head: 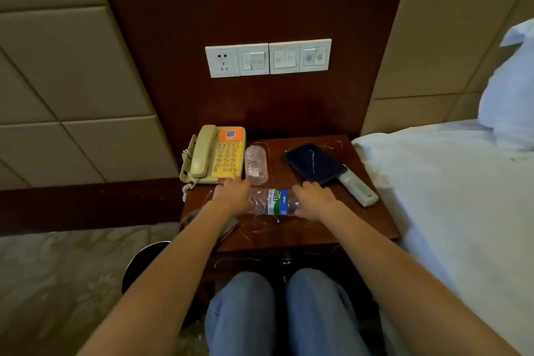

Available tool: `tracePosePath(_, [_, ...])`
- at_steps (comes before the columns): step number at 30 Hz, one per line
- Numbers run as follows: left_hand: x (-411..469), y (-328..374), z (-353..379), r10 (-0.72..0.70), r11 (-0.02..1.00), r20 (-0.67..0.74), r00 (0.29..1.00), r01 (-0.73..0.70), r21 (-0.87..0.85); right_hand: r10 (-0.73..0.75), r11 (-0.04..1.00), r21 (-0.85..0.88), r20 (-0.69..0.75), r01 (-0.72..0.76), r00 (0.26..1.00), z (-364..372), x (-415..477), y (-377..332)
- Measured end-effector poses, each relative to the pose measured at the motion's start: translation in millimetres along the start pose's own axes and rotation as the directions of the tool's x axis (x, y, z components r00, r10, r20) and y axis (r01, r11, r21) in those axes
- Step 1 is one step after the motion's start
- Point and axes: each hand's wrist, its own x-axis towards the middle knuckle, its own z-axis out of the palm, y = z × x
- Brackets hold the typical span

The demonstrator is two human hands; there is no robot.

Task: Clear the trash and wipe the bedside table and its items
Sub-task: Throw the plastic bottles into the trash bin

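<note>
On the bedside table (318, 234), seen from the head camera, a labelled plastic bottle (277, 202) lies on its side, apparently empty. The right hand (313, 201) curls round one end; the left hand (231, 196) covers the other, its grip unclear. A second clear bottle (256, 165) lies beside the telephone (215, 153). The bin (141, 263) stands on the floor, its contents hidden.

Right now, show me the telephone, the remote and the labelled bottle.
telephone (226, 159): head view, on its yellow keypad.
remote (358, 187): head view, middle of its white body.
labelled bottle (277, 202): head view, on its green label.
</note>
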Motion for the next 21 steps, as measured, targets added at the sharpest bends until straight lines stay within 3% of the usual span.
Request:
tracePosePath(7, [37.8,7.0,31.8,0.040,0.996,0.027,0.999,-0.042,0.083,0.026,0.999,0.045,0.040,-0.028,0.999,26.0,31.6,-0.1])
tracePosePath(13, [39.8,0.1,27.4,0.076,0.995,-0.107,0.991,-0.069,0.073,-0.009,0.997,0.068,-0.138,0.019,0.990,19.4,30.9,14.8])
tracePosePath(17, [20.6,-38.6,2.4,-0.025,0.998,-0.233,0.972,0.038,0.048,-0.044,0.997,0.041,-0.337,0.061,0.940,-7.2,23.4,10.0])
tracePosePath(21, [-31.6,-104.7,-9.1,-0.273,0.960,-0.269,0.924,0.241,-0.143,-0.086,0.995,0.012,-0.398,0.099,0.913,-18.7,20.2,-21.9])
